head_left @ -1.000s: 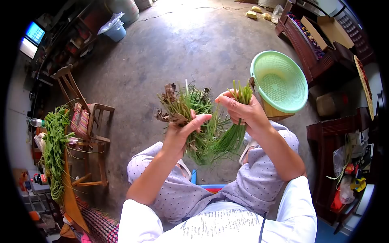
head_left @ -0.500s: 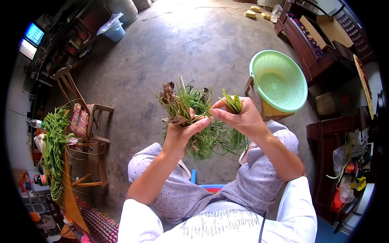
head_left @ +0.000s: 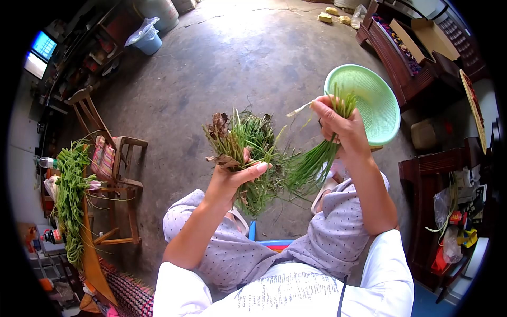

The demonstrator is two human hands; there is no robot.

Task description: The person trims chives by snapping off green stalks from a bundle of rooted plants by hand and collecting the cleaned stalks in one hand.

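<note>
My left hand (head_left: pixel 232 177) is closed round an untidy bunch of green stems (head_left: pixel 224 140) with brown, withered leaves at its upper end. On the right, my right hand (head_left: pixel 342 124) grips a neater green bunch (head_left: pixel 311 166), its cut ends pointing up and its long thin leaves hanging down. A pale strip (head_left: pixel 300 109) sticks out from between my right thumb and finger. Beneath and between the hands, loose greens (head_left: pixel 259 127) lie in a heap on the floor. Behind my right hand is a light green basket (head_left: pixel 372 100).
A wooden chair (head_left: pixel 129 141) stands at the left, near a board draped with more greens (head_left: pixel 73 185). A blue bin (head_left: pixel 148 43) is at the upper left. Dark wooden furniture (head_left: pixel 428 174) lines the right side. Yellowish lumps (head_left: pixel 325 18) lie on the far floor.
My right hand has moved away from my left, up and to the right, with its bunch and now a pale strip at its fingertips. My left hand has hardly moved.
</note>
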